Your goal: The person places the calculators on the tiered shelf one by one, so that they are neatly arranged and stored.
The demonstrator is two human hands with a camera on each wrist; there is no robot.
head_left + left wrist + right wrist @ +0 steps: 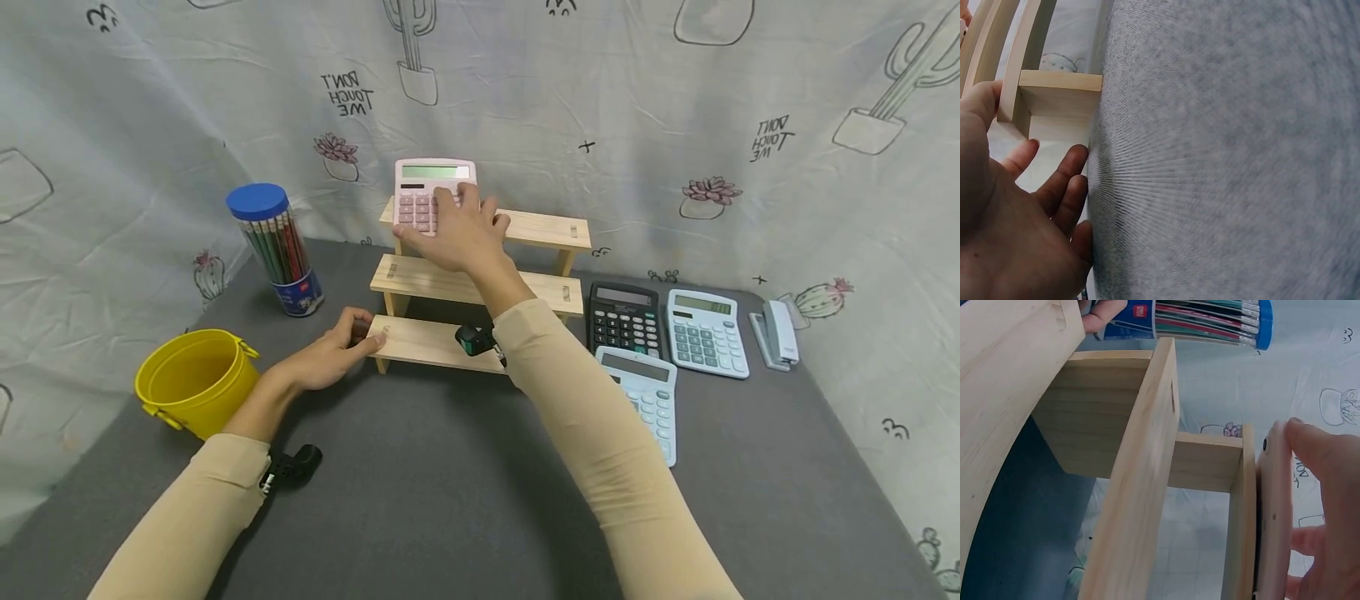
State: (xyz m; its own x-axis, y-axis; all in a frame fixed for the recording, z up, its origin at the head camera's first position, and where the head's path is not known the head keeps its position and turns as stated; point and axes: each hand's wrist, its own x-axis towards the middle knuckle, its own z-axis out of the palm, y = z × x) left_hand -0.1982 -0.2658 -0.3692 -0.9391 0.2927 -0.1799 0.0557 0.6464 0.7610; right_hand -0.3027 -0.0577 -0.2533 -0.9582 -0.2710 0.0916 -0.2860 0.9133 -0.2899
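Note:
A pink calculator (415, 200) lies on the top step of a three-step wooden shelf (423, 279), its screen end toward the curtain. My right hand (465, 229) holds it from above, thumb at its left edge and fingers spread over the keys and past its right side. In the right wrist view, the calculator's pink side (1275, 512) lies close along the top board (1244, 506). My left hand (326, 354) grips the left end of the lowest step, thumb against the board. Its other fingers (1063, 178) sit loosely beside the end in the left wrist view.
Right of the shelf lie a black calculator (625, 321), two light-blue calculators (705, 332) and a white stapler (776, 336). A yellow bucket (198, 375) and a blue-lidded tub of pencils (277, 250) stand at the left. A printed curtain (525, 92) hangs behind the grey table (420, 483).

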